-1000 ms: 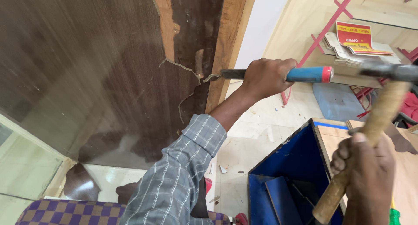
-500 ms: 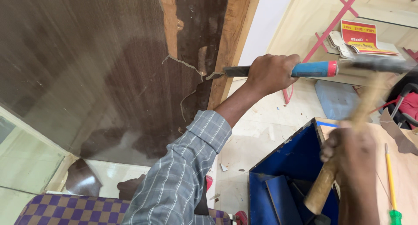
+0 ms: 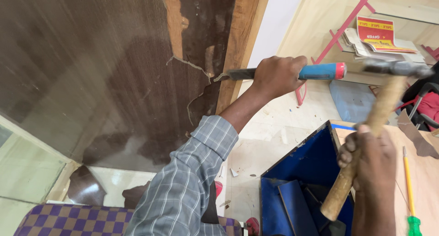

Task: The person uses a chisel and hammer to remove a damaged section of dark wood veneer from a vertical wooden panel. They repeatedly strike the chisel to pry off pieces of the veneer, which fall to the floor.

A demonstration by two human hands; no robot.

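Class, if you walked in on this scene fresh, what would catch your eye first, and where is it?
The left hand grips a blue-handled chisel, its blade at the cracked dark veneer panel. At right, the right hand raises a wooden-handled hammer above an open blue box.

The chisel (image 3: 279,73) tip meets the panel (image 3: 91,71) at left; the hammer (image 3: 370,126) stands right, above the box (image 3: 297,185).
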